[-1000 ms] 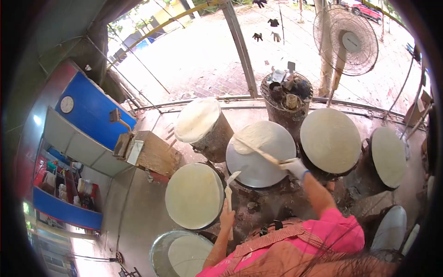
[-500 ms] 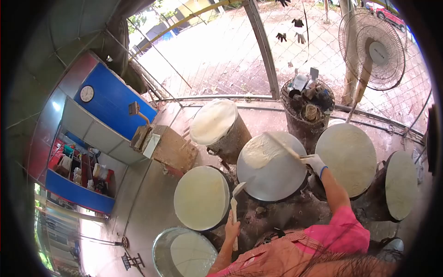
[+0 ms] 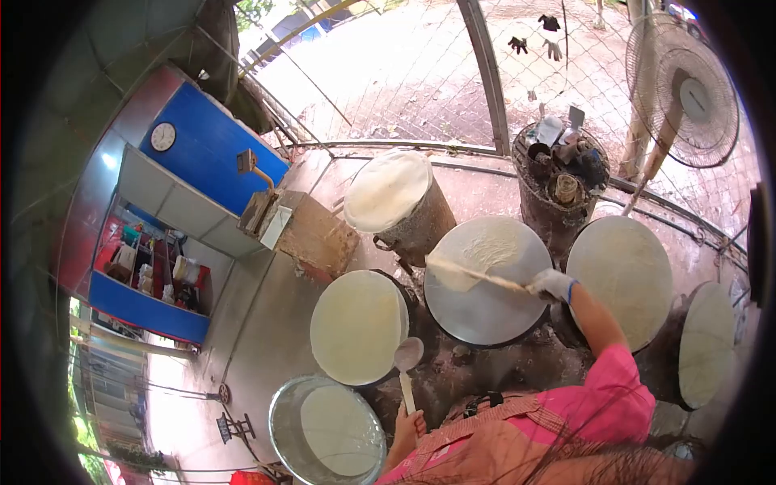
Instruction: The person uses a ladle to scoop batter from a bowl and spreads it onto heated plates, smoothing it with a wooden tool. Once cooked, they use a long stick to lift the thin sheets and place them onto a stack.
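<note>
My gloved right hand [image 3: 553,285] is closed around a wooden batter spreader [image 3: 485,276], its blade lying across the middle round griddle [image 3: 485,322]. Pale batter [image 3: 495,249] covers the griddle's upper part in a thin, streaky layer. Low in the view, my bare left hand [image 3: 411,425] grips the handle of a ladle [image 3: 409,354], whose bowl is over the gap by the left griddle's edge. A pale round sheet [image 3: 356,323] covers that left griddle. Below it, a metal tub [image 3: 284,428] contains creamy batter [image 3: 343,428].
Two more sheet-covered griddles, a near one [image 3: 621,279] and a far one [image 3: 705,347], stand to the right. A drum stacked with pale sheets [image 3: 390,190] is behind, near a box stand [image 3: 319,234]. A cluttered barrel [image 3: 554,206] and standing fan [image 3: 687,101] are by the fence.
The spreader has swung down and left across the griddle, thinning the batter. The ladle has turned and sits lower, away from the middle griddle. The whole view has shifted slightly.
</note>
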A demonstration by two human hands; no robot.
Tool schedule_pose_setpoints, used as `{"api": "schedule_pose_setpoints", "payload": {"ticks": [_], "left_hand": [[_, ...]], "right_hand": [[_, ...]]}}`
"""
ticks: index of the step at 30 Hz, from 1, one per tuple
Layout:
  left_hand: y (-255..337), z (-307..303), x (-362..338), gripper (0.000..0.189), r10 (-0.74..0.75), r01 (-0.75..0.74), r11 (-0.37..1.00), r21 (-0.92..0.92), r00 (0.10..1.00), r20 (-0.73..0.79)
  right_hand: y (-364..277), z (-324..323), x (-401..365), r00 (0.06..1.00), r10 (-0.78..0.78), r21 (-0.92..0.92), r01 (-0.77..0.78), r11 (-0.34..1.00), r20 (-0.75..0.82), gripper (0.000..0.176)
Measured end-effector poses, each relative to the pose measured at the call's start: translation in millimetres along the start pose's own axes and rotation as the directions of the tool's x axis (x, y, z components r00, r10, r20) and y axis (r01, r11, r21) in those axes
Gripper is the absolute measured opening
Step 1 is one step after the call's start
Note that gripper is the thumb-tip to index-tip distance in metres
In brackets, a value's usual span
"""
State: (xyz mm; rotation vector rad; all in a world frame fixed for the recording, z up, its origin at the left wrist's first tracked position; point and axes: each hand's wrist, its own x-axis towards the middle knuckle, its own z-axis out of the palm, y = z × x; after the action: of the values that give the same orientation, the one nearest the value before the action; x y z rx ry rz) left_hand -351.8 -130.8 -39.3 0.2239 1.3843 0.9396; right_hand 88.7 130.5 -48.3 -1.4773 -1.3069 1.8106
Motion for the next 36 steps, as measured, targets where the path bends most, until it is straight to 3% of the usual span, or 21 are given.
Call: {"api": "schedule_pose_setpoints", "payload": {"ticks": [2, 5, 7, 8, 9, 10, 12, 13, 15, 16, 18, 20, 23, 25, 27, 29, 30, 32, 33, 35, 36], "left_hand": [[-14, -11, 5, 0.058, 0.054, -0.053, 0.998, -0.019, 0.998, 0.038], [-9, 0, -19, 0.056, -0.014, 0.014, 1.000, -0.004, 1.000, -0.024], [-5, 2, -29, 0.055, -0.049, 0.049, 0.999, -0.009, 0.996, -0.076], [-5, 2, -33, 0.051, -0.049, 0.050, 0.999, 0.009, 0.998, -0.049], [-7, 1, -37, 0.048, -0.052, 0.053, 0.998, 0.027, 0.998, -0.023], [-12, -3, -33, 0.048, -0.064, 0.066, 0.997, 0.039, 0.997, -0.038], [-29, -21, -23, 0.039, -0.041, 0.040, 0.997, -0.066, 0.999, -0.002], [-18, -9, -32, 0.035, -0.080, 0.079, 0.996, -0.036, 0.996, -0.034], [-15, -7, -42, 0.034, -0.102, 0.098, 0.990, -0.098, 0.994, -0.044], [-16, -5, -42, 0.032, -0.116, 0.110, 0.984, -0.137, 0.993, -0.037], [-37, -21, -31, 0.026, 0.017, -0.018, 0.995, -0.102, 1.000, -0.011], [-35, -18, -40, 0.024, -0.039, 0.027, 0.985, -0.170, 0.997, -0.068], [-43, -25, -39, 0.023, -0.032, 0.026, 0.995, -0.101, 0.998, -0.059], [-51, -29, -42, 0.021, -0.023, 0.012, 0.991, -0.134, 0.996, -0.083], [-45, -26, -42, 0.021, -0.045, 0.034, 0.995, -0.092, 0.992, -0.117], [-64, -33, -45, 0.025, -0.131, 0.100, 0.970, -0.221, 0.983, -0.131], [-62, -28, -48, 0.025, -0.121, 0.085, 0.965, -0.249, 0.983, -0.135], [-56, -17, -63, 0.023, -0.118, 0.075, 0.952, -0.298, 0.985, -0.130], [-52, -8, -69, 0.028, -0.103, 0.047, 0.943, -0.328, 0.983, -0.155], [-53, -14, -74, 0.028, -0.114, 0.071, 0.945, -0.320, 0.987, -0.117], [-57, -19, -75, 0.029, -0.124, 0.090, 0.943, -0.319, 0.988, -0.089]], "right_hand": [[36, -7, -12, 0.994, 0.057, 0.144, -0.071, 0.987, 0.097, 0.013], [27, -25, 0, 0.992, -0.106, 0.044, 0.103, 0.994, 0.063, 0.012], [-26, -30, 10, 0.991, 0.116, -0.008, -0.117, 0.993, -0.059, 0.016], [-22, -29, 32, 0.977, -0.181, -0.002, 0.182, 0.983, -0.114, 0.017], [-37, -20, 41, 0.949, -0.298, -0.044, 0.295, 0.954, -0.101, 0.019], [-34, -23, 48, 0.953, -0.284, -0.025, 0.283, 0.959, -0.100, 0.019], [-11, -23, 58, 0.987, -0.032, -0.111, 0.050, 0.993, 0.156, 0.018], [26, -34, 64, 0.877, -0.365, -0.213, 0.439, 0.873, 0.313, 0.017], [-12, -31, -1, 0.926, 0.215, -0.099, -0.193, 0.976, 0.311, 0.014], [-9, -36, -12, 0.939, 0.233, -0.022, -0.235, 0.972, 0.254, 0.013], [-23, -47, -8, 0.963, 0.192, -0.078, -0.181, 0.980, 0.187, 0.018], [36, -62, 89, 0.966, -0.176, -0.223, 0.216, 0.951, 0.188, 0.027], [-48, -34, 67, 0.995, -0.087, -0.034, 0.089, 0.995, 0.045, 0.028], [-51, -27, 64, 0.962, 0.160, -0.272, -0.097, 0.957, 0.222, 0.028], [-33, -46, 32, 0.923, 0.222, -0.282, -0.132, 0.950, 0.313, 0.031], [36, -91, 28, 0.910, 0.045, -0.227, 0.055, 0.972, 0.412, 0.030], [12, -90, 21, 0.903, 0.047, -0.250, 0.068, 0.966, 0.427, 0.030], [-29, -86, -9, 0.959, 0.239, -0.240, -0.199, 0.950, 0.153, 0.022], [-42, -72, 4, 0.963, 0.062, -0.117, -0.032, 0.993, 0.262, 0.023], [-44, -41, 44, 0.992, -0.050, -0.039, 0.055, 0.998, 0.118, 0.024], [-59, -29, 52, 0.988, 0.026, -0.202, 0.005, 0.979, 0.152, 0.024]]}}
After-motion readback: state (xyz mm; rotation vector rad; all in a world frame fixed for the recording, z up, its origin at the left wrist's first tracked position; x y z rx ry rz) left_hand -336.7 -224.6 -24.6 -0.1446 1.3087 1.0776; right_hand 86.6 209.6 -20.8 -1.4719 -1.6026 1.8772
